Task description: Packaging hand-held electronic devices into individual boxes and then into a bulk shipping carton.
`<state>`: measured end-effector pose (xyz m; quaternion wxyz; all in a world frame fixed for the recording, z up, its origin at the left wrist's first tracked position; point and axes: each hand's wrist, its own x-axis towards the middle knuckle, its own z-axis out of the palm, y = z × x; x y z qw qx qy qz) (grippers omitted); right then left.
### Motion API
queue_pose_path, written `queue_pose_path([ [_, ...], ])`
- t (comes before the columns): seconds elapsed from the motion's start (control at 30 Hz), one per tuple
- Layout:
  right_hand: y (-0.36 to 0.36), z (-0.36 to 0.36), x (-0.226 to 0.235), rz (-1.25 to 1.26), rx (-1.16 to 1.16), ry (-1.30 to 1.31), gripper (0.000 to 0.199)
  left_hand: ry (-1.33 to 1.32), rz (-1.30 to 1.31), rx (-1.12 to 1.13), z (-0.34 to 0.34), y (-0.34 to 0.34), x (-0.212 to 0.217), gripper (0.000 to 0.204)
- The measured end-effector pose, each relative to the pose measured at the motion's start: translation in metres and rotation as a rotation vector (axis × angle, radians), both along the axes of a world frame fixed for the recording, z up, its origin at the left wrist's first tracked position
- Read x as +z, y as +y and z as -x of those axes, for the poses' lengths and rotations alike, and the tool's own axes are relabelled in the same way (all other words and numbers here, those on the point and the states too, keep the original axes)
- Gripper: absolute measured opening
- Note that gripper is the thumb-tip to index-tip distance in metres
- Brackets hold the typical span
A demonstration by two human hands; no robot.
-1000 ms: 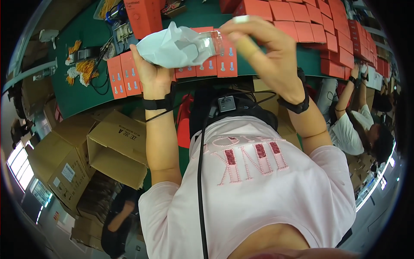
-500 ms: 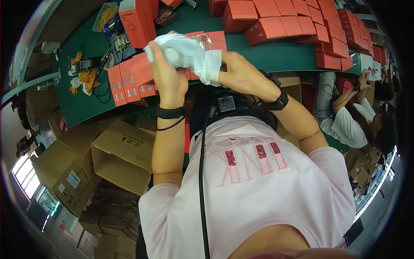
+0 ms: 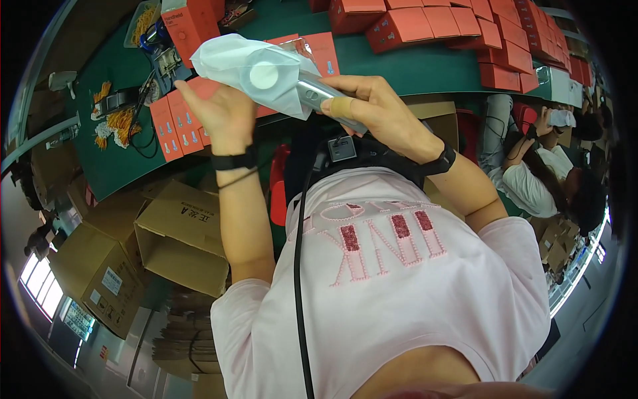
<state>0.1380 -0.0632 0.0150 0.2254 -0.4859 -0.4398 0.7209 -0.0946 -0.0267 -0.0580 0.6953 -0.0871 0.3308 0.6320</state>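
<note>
A handheld fan (image 3: 311,91) is in my right hand (image 3: 385,116), whose fingers and thumb wrap round its grey handle. A thin white bag (image 3: 229,60) still covers the fan's head, and a pale round part shows through it. The handle is bare where it leaves the bag. Just below the bag, my left hand (image 3: 226,120) is open, palm up with fingers spread, and holds nothing. Under and beyond the hands, flat red boxes (image 3: 174,126) with small fan pictures lie in a row on the green table (image 3: 133,174).
Stacked red boxes (image 3: 399,30) fill the far right of the table. At the left are a standing red box (image 3: 189,28), orange-and-white cord bundles (image 3: 123,125) and a small metal device (image 3: 167,63). An opened carton (image 3: 183,246) is below left. Another person (image 3: 541,176) works at right.
The bag has come off the handle, which now shows grey. My left hand has let go of the bag and opened. The bagged fan has shifted slightly left and away.
</note>
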Motion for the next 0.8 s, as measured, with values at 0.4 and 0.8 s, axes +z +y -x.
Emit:
queue_pose_path([
  [0.4,-0.015,0.0,0.01,0.017,-0.033,0.1,0.04,-0.442,-0.211,-0.248,0.017,0.009,-0.007,0.043],
  [0.8,-0.014,-0.005,0.012,-0.011,-0.063,0.128,0.05,-0.387,-0.198,-0.254,0.022,0.014,0.008,0.041],
])
